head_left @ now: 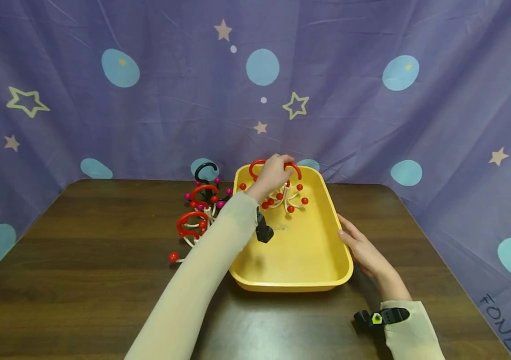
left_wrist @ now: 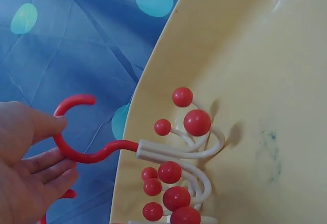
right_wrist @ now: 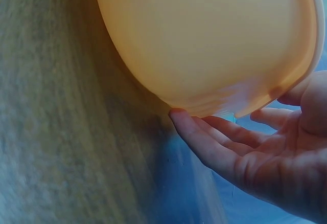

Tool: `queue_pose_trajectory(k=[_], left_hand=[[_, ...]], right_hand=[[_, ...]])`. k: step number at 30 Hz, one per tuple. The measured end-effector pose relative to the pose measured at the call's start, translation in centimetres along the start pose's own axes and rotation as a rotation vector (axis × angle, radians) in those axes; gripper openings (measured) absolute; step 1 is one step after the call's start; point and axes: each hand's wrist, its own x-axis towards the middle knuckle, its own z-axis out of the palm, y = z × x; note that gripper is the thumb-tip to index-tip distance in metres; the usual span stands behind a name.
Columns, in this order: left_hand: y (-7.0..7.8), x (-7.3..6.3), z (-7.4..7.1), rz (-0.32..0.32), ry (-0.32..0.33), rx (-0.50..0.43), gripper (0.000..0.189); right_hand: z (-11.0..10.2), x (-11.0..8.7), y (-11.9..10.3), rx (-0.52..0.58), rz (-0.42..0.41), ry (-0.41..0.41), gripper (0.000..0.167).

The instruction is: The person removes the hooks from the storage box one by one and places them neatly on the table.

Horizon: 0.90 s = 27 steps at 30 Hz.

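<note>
My left hand reaches over the far end of a yellow plastic tub. Between thumb and fingers it holds the red hook of a hook hanger, whose white curved prongs end in red balls. Those prongs are inside the tub, close to its bottom. Beside it are another such hanger's red balls, partly cut off in the left wrist view. My right hand rests against the tub's right outer side, thumb at the rim and fingers fairly straight along the wall.
Left of the tub, several more hangers stand on the dark wooden table: red-hooked ones with white prongs and a black one with magenta balls. My left sleeve partly covers them. A purple patterned curtain hangs behind the table.
</note>
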Motion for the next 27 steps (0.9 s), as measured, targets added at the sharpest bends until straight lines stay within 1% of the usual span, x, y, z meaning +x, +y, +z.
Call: queue_pose_trajectory(k=[7,11,14,16,22,27], left_hand=[[-0.4,0.1,-0.1,0.042,0.043,0.041,0.022],[-0.4,-0.1,-0.2,0.058,0.064,0.002,0.015],[-0.4,-0.5,-0.2,0.058,0.063,-0.048,0.014],[-0.5,-0.7,0.0,0.059,0.063,-0.064,0.013],[-0.7,-0.9,0.2,0.068,0.077,-0.068,0.014],[-0.5,-0.9,0.0,0.067,0.086,-0.063,0.014]], right_hand=[[0.1,0.0,-0.1,0.016,0.004,-0.003,0.058],[0.1,0.0,-0.2,0.012,-0.007,-0.010,0.058],[0.1,0.1,-0.3,0.007,-0.004,-0.009,0.058],[0.1,0.1,-0.2,0.008,0.002,-0.011,0.058],[0.3,0.0,0.0,0.018,0.016,0.005,0.057],[0.3,0.0,0.1,0.004,0.006,0.014,0.057]])
